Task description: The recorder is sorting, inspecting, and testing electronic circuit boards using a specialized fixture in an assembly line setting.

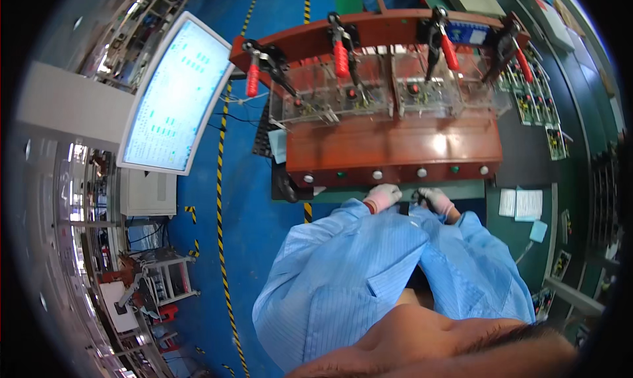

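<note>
A reddish-brown test fixture (392,144) stands on the bench before me, with several red-handled toggle clamps (340,58) over clear plastic plates (369,101). My left hand (383,196), in a pale glove, rests at the bench edge just in front of the fixture; its fingertips are too small and turned away to read. Close to its right is my right hand (435,199), also gloved, with fingers curled at a small dark thing (417,196) that I cannot make out. Round buttons (377,175) line the fixture's front, above both hands.
At left a lit monitor (175,94) leans over the blue floor (254,279). Green circuit boards (537,104) lie to the right of the fixture. White papers (527,204) and a light-blue card (538,231) are on the bench at right. A black object (285,183) sits by the fixture's left corner.
</note>
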Available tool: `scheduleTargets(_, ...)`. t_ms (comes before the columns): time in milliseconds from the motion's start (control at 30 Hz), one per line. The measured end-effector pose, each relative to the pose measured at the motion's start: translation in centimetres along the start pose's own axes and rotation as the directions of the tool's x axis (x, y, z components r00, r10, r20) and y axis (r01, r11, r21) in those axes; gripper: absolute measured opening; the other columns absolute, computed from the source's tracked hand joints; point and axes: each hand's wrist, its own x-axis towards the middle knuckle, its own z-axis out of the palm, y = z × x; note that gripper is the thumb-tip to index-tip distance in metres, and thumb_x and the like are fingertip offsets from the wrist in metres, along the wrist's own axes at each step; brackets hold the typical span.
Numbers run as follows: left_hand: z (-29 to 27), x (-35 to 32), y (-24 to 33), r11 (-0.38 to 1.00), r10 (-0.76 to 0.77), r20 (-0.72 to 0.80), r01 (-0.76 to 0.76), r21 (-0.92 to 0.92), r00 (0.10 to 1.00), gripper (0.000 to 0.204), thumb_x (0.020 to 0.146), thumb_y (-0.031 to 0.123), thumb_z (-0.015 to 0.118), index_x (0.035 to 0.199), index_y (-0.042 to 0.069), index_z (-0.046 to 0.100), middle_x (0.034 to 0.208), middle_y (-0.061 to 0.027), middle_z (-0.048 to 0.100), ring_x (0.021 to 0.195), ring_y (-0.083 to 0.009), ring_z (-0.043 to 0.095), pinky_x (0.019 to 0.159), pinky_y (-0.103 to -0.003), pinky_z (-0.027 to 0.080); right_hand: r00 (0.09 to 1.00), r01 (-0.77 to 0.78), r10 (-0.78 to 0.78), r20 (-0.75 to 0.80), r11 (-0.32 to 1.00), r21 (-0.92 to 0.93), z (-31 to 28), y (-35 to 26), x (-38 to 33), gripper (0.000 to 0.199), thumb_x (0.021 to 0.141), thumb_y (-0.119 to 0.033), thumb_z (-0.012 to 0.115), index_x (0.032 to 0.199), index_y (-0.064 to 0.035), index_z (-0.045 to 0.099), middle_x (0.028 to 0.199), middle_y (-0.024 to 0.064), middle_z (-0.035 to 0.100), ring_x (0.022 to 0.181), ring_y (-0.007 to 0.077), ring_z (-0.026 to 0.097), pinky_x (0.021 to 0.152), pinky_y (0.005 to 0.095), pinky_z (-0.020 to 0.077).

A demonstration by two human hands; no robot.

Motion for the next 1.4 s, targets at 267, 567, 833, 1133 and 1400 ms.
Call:
scheduleTargets(267, 0.1, -1.1, 0.7, 1.0, -0.003, -0.069, 0.002, -0.001, 0.998, 0.036, 0.088, 0.036, 0.05, 0.1, 0.006, 0.068, 0.101, -0.0133, 0.069, 0.094, -0.0378, 0.061, 0.083, -0.043, 0.047, 0.997, 0.061, -0.062, -0.049, 0.998, -0.023, -0.2, 0.5, -1.1, 0.03, 0.096, -0.029, 0.054, 0.092, -0.0015, 0.065, 0.067, 0.0051, 0.058, 0.054, 0.0122, 0.049, 0.05, 0.0223, 0.0362)
scheduleTargets(567, 0.2, -1.3, 0.8, 1.0, -0.028, -0.098, 0.029, 0.009, 0.995, 0.037, 0.088, 0.036, 0.05, 0.101, 0.005, 0.068, 0.102, -0.0137, 0.069, 0.094, -0.0383, 0.061, 0.084, -0.043, 0.047, 0.998, 0.059, -0.06, -0.031, 0.997, -0.039, 0.4, -0.5, -1.8, 0.029, 0.097, -0.028, 0.053, 0.093, -0.0012, 0.064, 0.075, 0.0056, 0.06, 0.058, 0.0119, 0.051, 0.053, 0.0224, 0.0382)
scheduleTargets(833, 0.1, -1.1, 0.9, 1.0, -0.019, -0.094, 0.02, 0.017, 0.995, 0.038, 0.089, 0.036, 0.05, 0.101, 0.005, 0.068, 0.102, -0.0137, 0.069, 0.094, -0.0383, 0.061, 0.085, -0.043, 0.047, 0.998, 0.061, -0.06, -0.038, 0.998, 0.028, 0.1, 0.4, -1.2, 0.029, 0.097, -0.027, 0.053, 0.094, -0.001, 0.064, 0.078, 0.0049, 0.061, 0.059, 0.0116, 0.051, 0.054, 0.0224, 0.0391)
scheduleTargets(1133, 0.1, -1.7, 0.7, 0.999, -0.041, -0.098, 0.043, 0.019, 0.994, 0.039, 0.088, 0.036, 0.048, 0.101, 0.005, 0.067, 0.104, -0.0134, 0.069, 0.095, -0.0388, 0.06, 0.084, -0.043, 0.047, 0.988, 0.14, -0.139, -0.061, 0.99, -0.002, 1.0, 0.3, -1.7, 0.029, 0.096, -0.027, 0.053, 0.096, -0.0005, 0.065, 0.08, 0.0054, 0.062, 0.059, 0.012, 0.052, 0.055, 0.0219, 0.04)
scheduleTargets(1400, 0.9, -0.3, -0.3, 0.999, 0.046, -0.035, -0.045, 0.017, 0.998, 0.044, 0.087, 0.04, 0.046, 0.102, 0.004, 0.066, 0.106, -0.0153, 0.068, 0.095, -0.0405, 0.059, 0.082, -0.042, 0.046, 0.996, -0.003, -0.007, -0.09, 0.994, -0.109, 1.4, -2.4, -4.0, 0.032, 0.093, -0.034, 0.054, 0.095, -0.0058, 0.069, 0.07, 0.0037, 0.06, 0.055, 0.0115, 0.05, 0.049, 0.0239, 0.0382)
